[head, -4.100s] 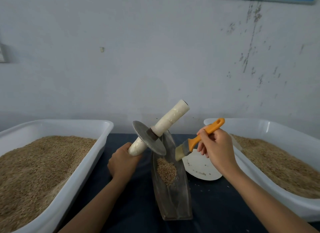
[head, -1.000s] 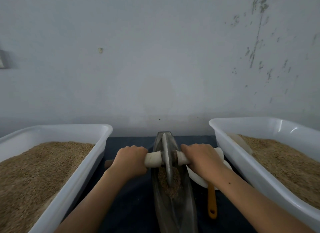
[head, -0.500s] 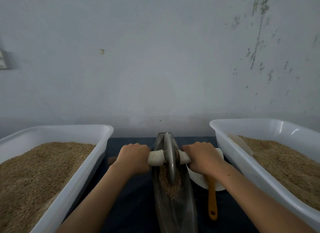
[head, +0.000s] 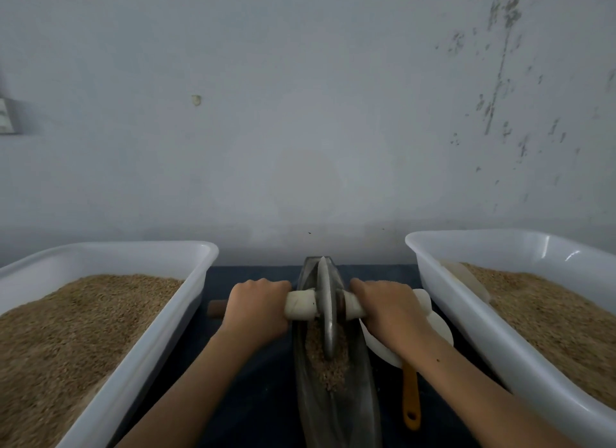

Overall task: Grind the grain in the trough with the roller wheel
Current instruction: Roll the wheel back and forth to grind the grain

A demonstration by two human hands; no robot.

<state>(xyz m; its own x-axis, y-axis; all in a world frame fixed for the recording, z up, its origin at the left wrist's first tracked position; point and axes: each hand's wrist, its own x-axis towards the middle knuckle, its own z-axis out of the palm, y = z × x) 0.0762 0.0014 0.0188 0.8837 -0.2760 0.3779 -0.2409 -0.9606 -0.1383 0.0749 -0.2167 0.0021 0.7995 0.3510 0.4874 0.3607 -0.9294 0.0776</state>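
Grinding looks barely begun: the grain [head: 328, 364] in the trough [head: 361, 397] reads as whole, tan kernels heaped around the disc, with no fine meal that I can make out, so most of the rolling is judged left to do. The roller wheel [head: 326, 311] stands upright on edge inside the trough, its rim sunk in the heap, axle crosswise. The left hand [head: 258, 309] is curled round the pale handle on one side, the right hand [head: 383, 306] round the other. The trough lies lengthwise on the dark worktop [head: 263, 391], between two white tubs of grain.
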